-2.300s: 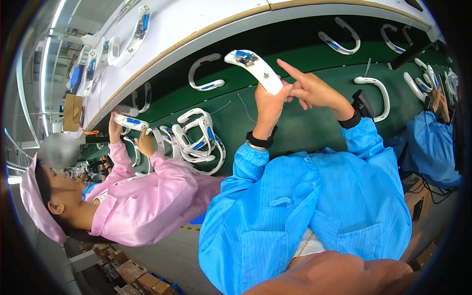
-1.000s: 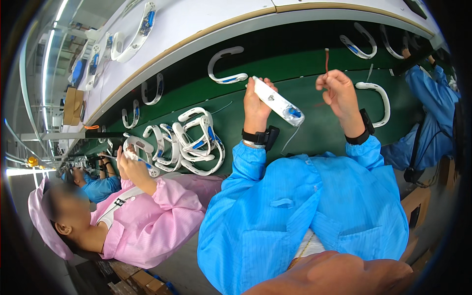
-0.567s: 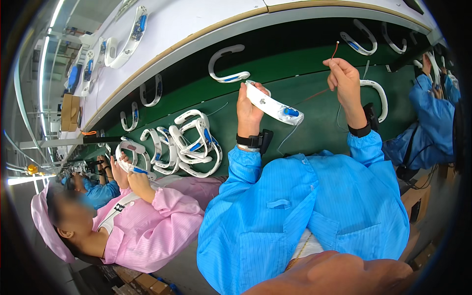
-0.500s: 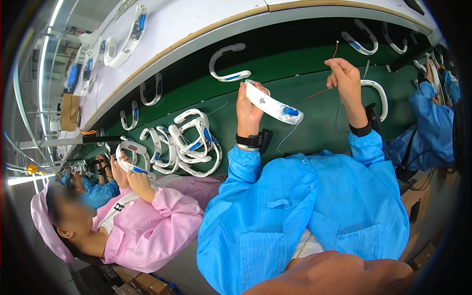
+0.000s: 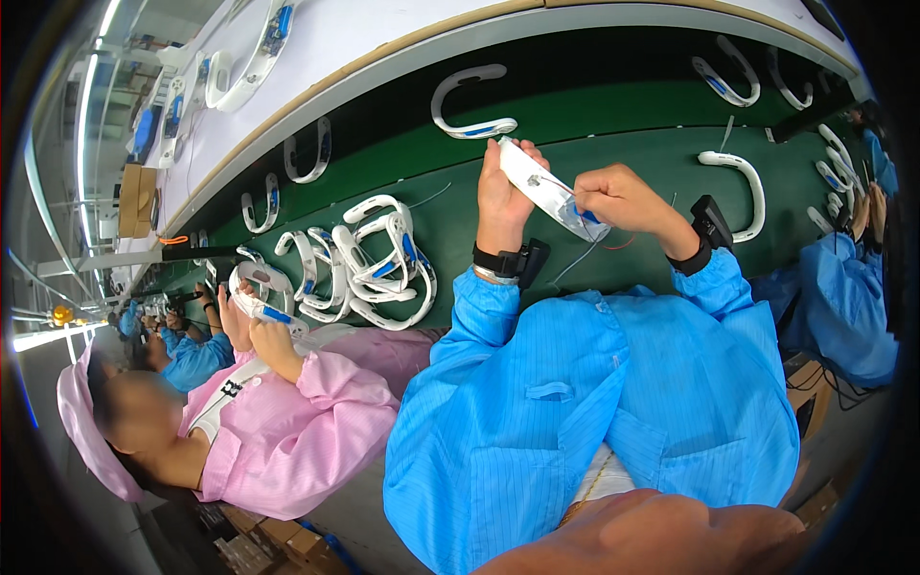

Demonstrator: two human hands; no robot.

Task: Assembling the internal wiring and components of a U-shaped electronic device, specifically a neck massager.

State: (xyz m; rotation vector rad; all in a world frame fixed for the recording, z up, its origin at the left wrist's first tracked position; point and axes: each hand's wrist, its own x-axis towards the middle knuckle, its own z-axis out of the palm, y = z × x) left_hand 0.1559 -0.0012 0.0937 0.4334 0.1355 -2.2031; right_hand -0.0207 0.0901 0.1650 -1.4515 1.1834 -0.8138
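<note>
My left hand (image 5: 503,203) grips a white curved plastic housing (image 5: 533,179), fingers wrapped behind it, with its far end tilted up to the left. At the lower end of this housing sits a blue part (image 5: 588,219). My right hand (image 5: 625,198) is closed in a pinch right over that part, on a thin red wire. Part of the red wire (image 5: 619,245) loops out below the fingers. A grey wire (image 5: 572,264) hangs from the housing's lower end. The right fingertips hide where the wires join.
A C-shaped white housing (image 5: 750,179) lies right of my hands on the green belt (image 5: 632,149); another one (image 5: 443,99) is beyond them. A heap of housings (image 5: 422,297) lies to the left, beside a co-worker in pink (image 5: 287,422). Across the far side runs a white shelf (image 5: 412,24).
My right hand has come down and left from its raised place, bringing the red wire to the housing. The left hand and housing have shifted slightly right. Housings on the belt have also shifted right.
</note>
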